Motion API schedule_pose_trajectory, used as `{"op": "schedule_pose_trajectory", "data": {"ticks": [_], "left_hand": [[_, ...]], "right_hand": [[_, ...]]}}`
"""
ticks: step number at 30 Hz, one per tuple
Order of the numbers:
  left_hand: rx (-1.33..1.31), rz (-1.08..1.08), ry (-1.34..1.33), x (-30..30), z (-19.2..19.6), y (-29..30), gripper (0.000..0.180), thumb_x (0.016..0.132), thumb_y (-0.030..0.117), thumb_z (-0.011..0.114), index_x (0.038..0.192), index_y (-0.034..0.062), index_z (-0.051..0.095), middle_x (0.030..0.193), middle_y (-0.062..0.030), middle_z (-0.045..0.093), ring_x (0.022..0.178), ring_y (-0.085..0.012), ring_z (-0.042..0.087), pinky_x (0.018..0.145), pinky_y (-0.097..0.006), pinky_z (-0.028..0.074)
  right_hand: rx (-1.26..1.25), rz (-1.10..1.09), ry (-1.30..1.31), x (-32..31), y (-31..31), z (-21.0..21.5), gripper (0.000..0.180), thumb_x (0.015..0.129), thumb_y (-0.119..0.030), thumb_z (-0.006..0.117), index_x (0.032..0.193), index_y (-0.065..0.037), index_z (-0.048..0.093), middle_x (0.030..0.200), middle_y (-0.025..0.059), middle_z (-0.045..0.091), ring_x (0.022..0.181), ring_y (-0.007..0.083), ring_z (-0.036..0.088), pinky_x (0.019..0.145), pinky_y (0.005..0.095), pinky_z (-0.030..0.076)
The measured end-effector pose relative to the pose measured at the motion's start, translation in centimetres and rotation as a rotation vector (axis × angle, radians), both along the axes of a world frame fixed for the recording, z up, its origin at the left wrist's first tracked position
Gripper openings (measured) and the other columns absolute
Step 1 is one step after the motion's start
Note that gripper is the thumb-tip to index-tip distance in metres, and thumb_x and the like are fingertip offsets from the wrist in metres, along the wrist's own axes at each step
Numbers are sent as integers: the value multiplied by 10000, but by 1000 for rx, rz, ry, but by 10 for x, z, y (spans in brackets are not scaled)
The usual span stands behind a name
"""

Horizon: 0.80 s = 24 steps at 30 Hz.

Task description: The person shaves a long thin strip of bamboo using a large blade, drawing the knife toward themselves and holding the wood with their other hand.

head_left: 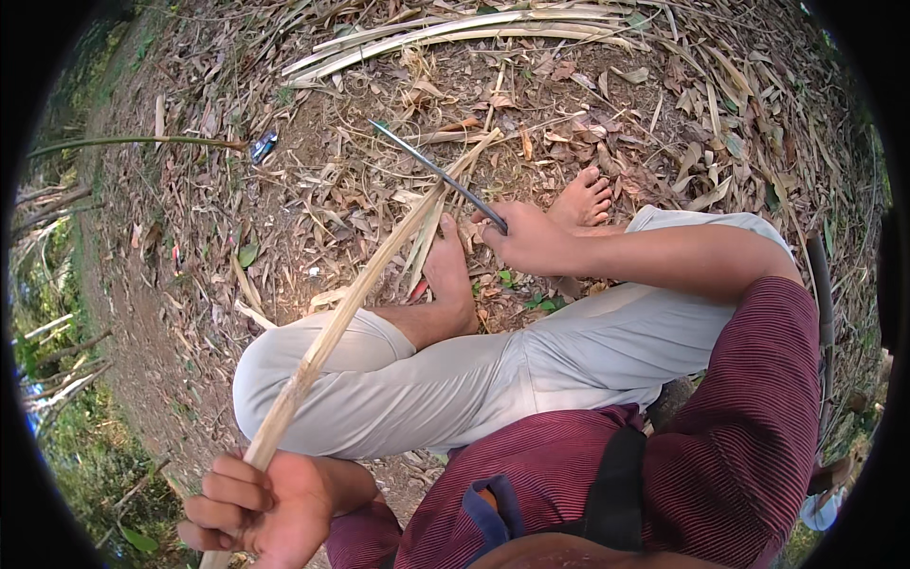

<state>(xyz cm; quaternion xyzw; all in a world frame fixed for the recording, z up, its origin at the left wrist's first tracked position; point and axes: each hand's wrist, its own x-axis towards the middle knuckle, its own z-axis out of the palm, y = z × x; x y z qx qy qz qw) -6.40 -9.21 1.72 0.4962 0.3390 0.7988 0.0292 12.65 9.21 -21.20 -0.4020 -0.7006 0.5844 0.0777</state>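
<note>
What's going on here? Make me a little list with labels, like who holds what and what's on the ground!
left hand: closed around the near end of a long bamboo strip
right hand: grips a long knife
knife and strip: blade meets the strip near its far end
feet: bare, on the ground
ground: dry leaves and a bundle of pale bamboo strips

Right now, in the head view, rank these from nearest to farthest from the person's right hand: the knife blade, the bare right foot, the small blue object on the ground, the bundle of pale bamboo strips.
1. knife blade, held in the right hand, running up-left.
2. bare right foot, just above the hand.
3. bundle of pale bamboo strips, top centre.
4. small blue object, upper left.
</note>
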Motion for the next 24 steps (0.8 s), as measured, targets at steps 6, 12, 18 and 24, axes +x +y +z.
{"op": "schedule_pose_trajectory", "data": {"ticks": [6, 12, 18, 24], "left_hand": [[245, 376, -5, 64, -14, 15, 395, 1016, 471, 403, 859, 109, 380, 600, 49, 206, 406, -76, 168, 380, -258, 166], [376, 31, 22, 82, -26, 26, 325, 974, 378, 444, 811, 106, 376, 579, 52, 220, 424, -72, 192, 420, -252, 173], [372, -150, 15, 85, -25, 21, 273, 933, 285, 485, 763, 103, 372, 557, 54, 234, 443, -68, 217, 459, -247, 179], [380, -15, 49, 107, -16, 32, 251, 903, 291, 477, 767, 102, 382, 550, 74, 200, 429, -56, 196, 435, -231, 164]], "right_hand": [[-77, -167, 99, 6, -23, -16, 270, 955, -189, 496, 1069, 17, 628, 717, 209, 647, 667, 350, 650, 643, 440, 486], [-252, -224, 121, 16, -22, 3, 282, 1027, -193, 482, 1208, -4, 587, 653, 4, 529, 574, 122, 518, 540, 328, 421], [151, -106, 404, 15, -60, 60, 319, 984, -234, 550, 1204, -8, 592, 738, 117, 586, 638, 270, 604, 599, 389, 483], [321, 102, 579, 38, -90, 124, 543, 897, -491, 604, 1110, 8, 598, 754, 101, 579, 583, 328, 605, 491, 396, 492]]}}
